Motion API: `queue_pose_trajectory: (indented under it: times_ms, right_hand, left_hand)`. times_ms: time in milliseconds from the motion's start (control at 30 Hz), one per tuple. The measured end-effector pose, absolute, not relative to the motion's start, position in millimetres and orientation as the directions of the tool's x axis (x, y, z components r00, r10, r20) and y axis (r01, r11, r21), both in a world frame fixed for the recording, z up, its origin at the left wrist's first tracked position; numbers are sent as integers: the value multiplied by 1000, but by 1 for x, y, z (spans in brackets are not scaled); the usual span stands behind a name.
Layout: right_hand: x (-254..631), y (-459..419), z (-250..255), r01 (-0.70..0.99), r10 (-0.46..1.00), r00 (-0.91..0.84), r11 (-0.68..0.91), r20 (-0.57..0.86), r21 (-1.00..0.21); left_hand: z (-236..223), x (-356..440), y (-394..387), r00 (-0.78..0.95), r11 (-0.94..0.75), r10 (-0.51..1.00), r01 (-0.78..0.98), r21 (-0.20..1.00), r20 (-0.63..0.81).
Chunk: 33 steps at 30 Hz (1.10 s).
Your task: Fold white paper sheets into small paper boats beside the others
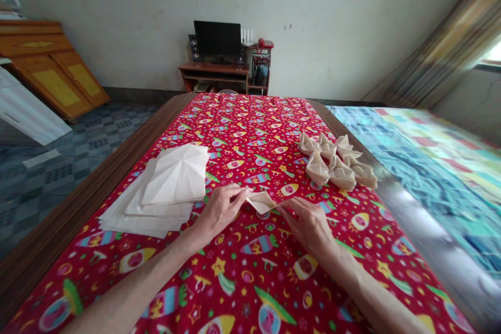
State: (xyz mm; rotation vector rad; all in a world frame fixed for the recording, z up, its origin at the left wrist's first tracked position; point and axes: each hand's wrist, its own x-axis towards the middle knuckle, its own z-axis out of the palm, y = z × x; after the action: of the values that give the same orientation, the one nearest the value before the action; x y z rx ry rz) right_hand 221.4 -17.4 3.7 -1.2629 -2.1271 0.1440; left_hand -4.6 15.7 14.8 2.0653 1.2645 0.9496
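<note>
A small folded piece of cream paper (261,201) lies on the red patterned tablecloth (250,261) between my hands. My left hand (221,210) pinches its left corner with closed fingers. My right hand (309,223) grips its right edge, fingers curled on the paper. A stack of cream paper sheets (156,198) lies just left of my left hand, the top sheet creased. Several finished folded paper shapes (338,162) sit in a cluster to the far right.
The table's wooden edge (78,193) runs along the left. A bed with a colourful cover (430,167) lies close on the right. A desk with a monitor (217,39) stands at the far wall, and a wooden cabinet (58,70) at left.
</note>
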Motion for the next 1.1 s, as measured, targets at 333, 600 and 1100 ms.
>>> queue_pose_trajectory:
  times_ms: [333, 600, 1100]
  right_hand:
    - [275, -66, 30, 845, 887, 88, 174, 453, -506]
    - [369, -103, 29, 821, 809, 538, -440, 237, -362]
    - [382, -85, 34, 815, 809, 579, -577, 107, -50]
  left_hand:
    - [7, -16, 11, 262, -284, 950, 507, 814, 169]
    - [1, -16, 12, 336, -345, 925, 545, 764, 177]
    - [4, -14, 13, 406, -483, 868, 563, 670, 285]
